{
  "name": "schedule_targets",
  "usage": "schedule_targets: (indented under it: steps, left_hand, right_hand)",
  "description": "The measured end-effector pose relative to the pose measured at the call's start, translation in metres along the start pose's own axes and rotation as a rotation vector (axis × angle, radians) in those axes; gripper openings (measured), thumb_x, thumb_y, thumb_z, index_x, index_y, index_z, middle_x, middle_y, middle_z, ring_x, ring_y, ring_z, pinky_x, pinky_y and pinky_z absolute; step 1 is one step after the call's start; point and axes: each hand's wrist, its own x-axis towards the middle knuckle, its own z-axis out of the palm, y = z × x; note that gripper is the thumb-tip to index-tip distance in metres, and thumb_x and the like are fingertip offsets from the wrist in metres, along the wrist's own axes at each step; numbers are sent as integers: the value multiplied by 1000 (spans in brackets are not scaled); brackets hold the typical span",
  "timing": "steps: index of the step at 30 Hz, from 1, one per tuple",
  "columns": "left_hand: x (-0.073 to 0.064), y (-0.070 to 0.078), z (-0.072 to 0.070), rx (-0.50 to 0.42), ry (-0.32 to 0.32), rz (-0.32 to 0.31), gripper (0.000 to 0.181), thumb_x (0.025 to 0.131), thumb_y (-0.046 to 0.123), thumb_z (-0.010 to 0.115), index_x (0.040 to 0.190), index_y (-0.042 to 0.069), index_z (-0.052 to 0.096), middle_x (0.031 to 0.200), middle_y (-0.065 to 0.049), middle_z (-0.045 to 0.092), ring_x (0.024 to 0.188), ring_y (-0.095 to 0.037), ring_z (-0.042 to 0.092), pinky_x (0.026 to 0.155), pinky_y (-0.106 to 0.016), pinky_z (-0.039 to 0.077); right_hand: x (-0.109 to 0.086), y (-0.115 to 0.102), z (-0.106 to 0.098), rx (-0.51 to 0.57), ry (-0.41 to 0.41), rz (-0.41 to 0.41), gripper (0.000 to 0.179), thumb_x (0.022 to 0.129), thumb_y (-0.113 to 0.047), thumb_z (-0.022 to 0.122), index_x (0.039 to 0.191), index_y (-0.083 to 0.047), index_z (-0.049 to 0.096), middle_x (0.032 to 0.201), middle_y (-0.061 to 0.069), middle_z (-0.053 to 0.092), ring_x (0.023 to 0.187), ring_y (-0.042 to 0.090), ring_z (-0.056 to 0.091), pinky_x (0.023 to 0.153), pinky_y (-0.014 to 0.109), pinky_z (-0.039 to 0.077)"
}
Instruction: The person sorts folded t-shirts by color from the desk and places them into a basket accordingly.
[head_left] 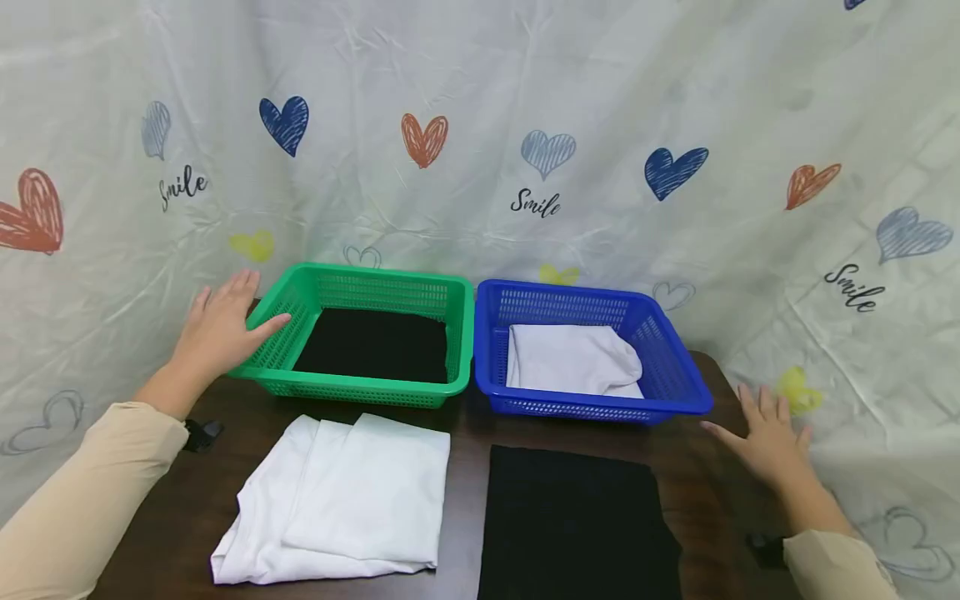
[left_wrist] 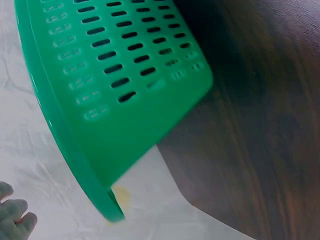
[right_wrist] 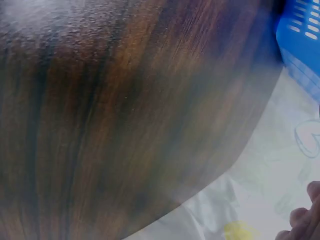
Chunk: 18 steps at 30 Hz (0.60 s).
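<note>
My left hand (head_left: 225,325) is spread at the left side of the green basket (head_left: 360,387), its thumb overlapping the rim in the head view. A folded black cloth (head_left: 371,346) lies inside that basket. To the right of the blue basket (head_left: 600,408) my right hand (head_left: 768,442) hovers over the table's edge, fingers spread and holding nothing. The blue basket contains a folded white cloth (head_left: 566,358). In front of the green basket lies a folded white garment (head_left: 367,492), and a folded black cloth (head_left: 577,525) lies in front of the blue one.
Both baskets stand side by side at the back of the dark wooden table (head_left: 465,467). Behind them hangs a white curtain (head_left: 480,67) printed with hearts and the word Smile. The table's rounded back right corner shows in the right wrist view.
</note>
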Motion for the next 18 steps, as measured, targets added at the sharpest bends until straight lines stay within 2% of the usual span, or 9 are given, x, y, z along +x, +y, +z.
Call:
schedule_targets:
  steps: [6,10,14,18]
  left_hand:
    - [2,8,10,15,-12,9,97,97,63,46,158,0,6,164,-28,9,151,-47,9,121,-67,-1]
    - [1,15,17,7,-34,10,96,97,58,51,158,0,8,163,-28,10,150,-49,12,121,-66,1]
    - [-2,23,25,27,-30,34,93,97,59,51,158,0,14,164,-27,12,151,-47,12,121,-65,3]
    - [-10,30,34,36,-35,67,95,95,64,48,158,0,18,164,-26,13,152,-44,10,122,-65,2]
  right_hand:
    - [-5,0,0,9,38,6,103,96,-64,48,157,-2,-7,156,40,-9,143,60,-15,100,87,-6]
    - [-9,-3,3,-32,68,4,105,95,-65,49,157,1,-4,156,40,-7,144,60,-12,100,87,-6]
    - [-13,-9,11,-49,76,-2,107,93,-66,50,156,5,-1,156,41,-4,145,59,-8,101,87,-4]
    - [-18,-14,17,-8,74,-20,106,94,-64,51,156,6,-1,157,39,-7,146,58,-10,103,85,-6]
